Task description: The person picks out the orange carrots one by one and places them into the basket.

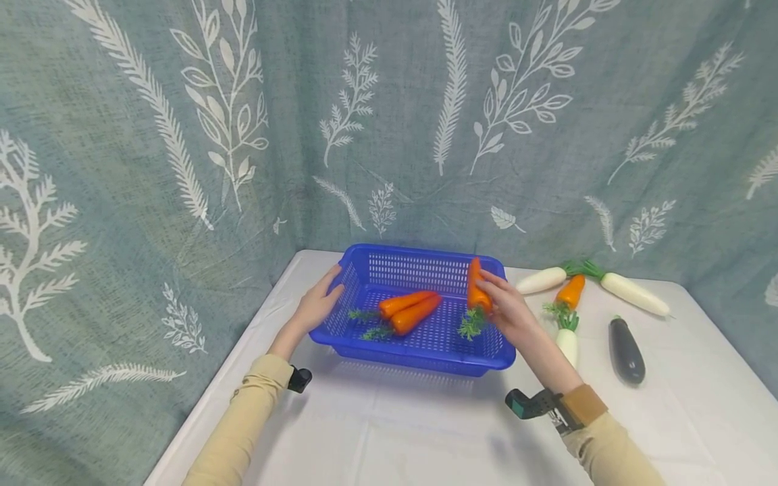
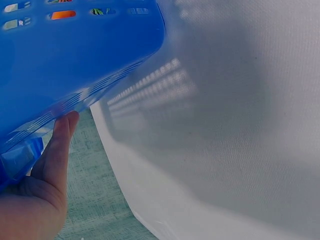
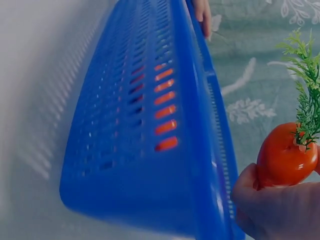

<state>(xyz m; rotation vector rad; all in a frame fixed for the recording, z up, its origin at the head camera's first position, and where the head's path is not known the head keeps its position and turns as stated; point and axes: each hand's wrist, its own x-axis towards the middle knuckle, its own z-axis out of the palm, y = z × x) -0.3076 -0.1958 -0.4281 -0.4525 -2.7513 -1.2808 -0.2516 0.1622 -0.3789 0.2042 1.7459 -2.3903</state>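
A blue plastic basket [image 1: 413, 354] stands on the white-covered table, with two orange carrots [image 1: 416, 314] lying inside, their green tops toward the left. My left hand [image 1: 317, 302] holds the basket's left end at the rim; in the left wrist view its fingers [image 2: 61, 132] lie along the outside of the wall. Over the basket's right end, my right hand [image 1: 509, 300] grips a third carrot [image 1: 476, 287], tip up and leafy top down. The right wrist view shows this carrot [image 3: 285, 155] between thumb and fingers, beside the basket rim [image 3: 200, 115].
Right of the basket lie white radishes [image 1: 635, 293], another orange carrot [image 1: 570, 292] and a dark eggplant [image 1: 626, 352]. One radish [image 1: 568, 344] is partly behind the right forearm. A green patterned curtain [image 1: 401, 135] hangs along the back and left.
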